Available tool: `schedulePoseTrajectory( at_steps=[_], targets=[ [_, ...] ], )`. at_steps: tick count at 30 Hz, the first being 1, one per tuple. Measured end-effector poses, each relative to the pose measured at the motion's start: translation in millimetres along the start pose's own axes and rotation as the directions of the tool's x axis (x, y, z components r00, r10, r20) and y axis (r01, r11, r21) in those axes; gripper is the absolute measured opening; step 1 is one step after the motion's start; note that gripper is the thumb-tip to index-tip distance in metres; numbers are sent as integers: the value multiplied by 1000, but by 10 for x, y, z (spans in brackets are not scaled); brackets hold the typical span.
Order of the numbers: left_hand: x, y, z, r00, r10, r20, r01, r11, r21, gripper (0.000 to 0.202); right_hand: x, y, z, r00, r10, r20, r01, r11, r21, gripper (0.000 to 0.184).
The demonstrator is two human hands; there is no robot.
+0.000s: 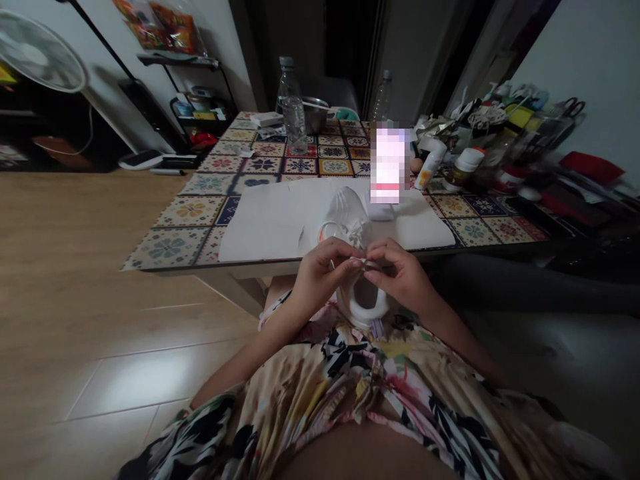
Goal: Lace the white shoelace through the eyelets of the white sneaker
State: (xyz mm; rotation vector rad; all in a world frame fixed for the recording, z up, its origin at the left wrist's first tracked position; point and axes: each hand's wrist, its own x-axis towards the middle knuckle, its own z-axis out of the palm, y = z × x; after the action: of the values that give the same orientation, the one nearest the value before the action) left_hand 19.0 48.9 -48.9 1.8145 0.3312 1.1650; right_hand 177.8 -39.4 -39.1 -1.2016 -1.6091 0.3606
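Observation:
A white sneaker (343,210) rests with its toe on a white sheet (270,217) at the table's front edge, its heel toward my body. White laces cross its front. My left hand (333,267) and my right hand (395,270) meet above the shoe's opening, near the tongue. Both are closed, thumbs and fingertips pinching what looks like a thin white shoelace between them. The fingers hide most of the lace. Just beyond the shoe stands a phone (389,167) with a lit, blurred screen, on a pale stand (381,212).
The table (190,210) has a patterned tile cover. Plastic bottles (294,110) and a metal bowl (316,117) stand at the back. A white spray can (431,163), a jar (465,168) and clutter line the right side. A fan (40,53) is at far left.

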Motion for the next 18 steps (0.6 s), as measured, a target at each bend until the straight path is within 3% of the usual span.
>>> schedulePoseTrajectory(
  at_steps=[4,9,14,18],
  targets=[
    [-6,13,7,999,-37,5,37,999,-9,12,-3,-32,17,979,-185,-85,157,953,-260,8],
    [-5,-3,12,997,-75,4,75,997,-18,16,-25,-52,8,936,-352,-7,307,826,-473,10],
    [45,-57,-3,994,-109,28,110,992,-54,18,-28,-34,-44,923,-369,-107,333,908,-256,10],
    [115,-131,-51,997,-77,-25,78,996,44,22,-25,-13,-97,945,-307,-109,291,946,-140,8]
  ],
)
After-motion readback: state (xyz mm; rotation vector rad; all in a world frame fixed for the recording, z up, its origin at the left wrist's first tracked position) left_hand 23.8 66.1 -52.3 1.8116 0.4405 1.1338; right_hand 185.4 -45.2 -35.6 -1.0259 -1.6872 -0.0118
